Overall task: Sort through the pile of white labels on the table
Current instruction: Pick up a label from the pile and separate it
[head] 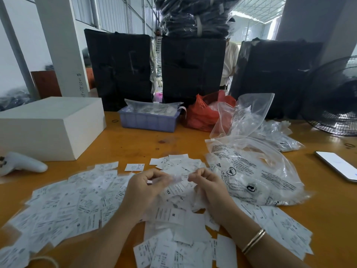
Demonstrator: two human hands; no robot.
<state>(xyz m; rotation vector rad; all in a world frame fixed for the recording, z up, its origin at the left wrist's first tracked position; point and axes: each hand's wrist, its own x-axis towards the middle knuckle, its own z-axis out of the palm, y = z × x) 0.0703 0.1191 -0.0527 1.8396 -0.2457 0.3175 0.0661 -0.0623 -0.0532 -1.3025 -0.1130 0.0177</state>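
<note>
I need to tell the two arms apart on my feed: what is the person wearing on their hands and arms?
Both forearms are bare, with no sleeves or gloves in view. The right wrist carries a thin gold-coloured bangle. The left hand and right hand show no rings that I can make out.

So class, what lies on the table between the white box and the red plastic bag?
In the head view, a lavender plastic basket holding clear bagged labels sits between the white box and red plastic bag.

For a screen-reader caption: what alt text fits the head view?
Two hands, left hand and right hand, pinch a small white label between them above a spread pile of white labels on an orange table, with clear plastic bags to the right.
</note>
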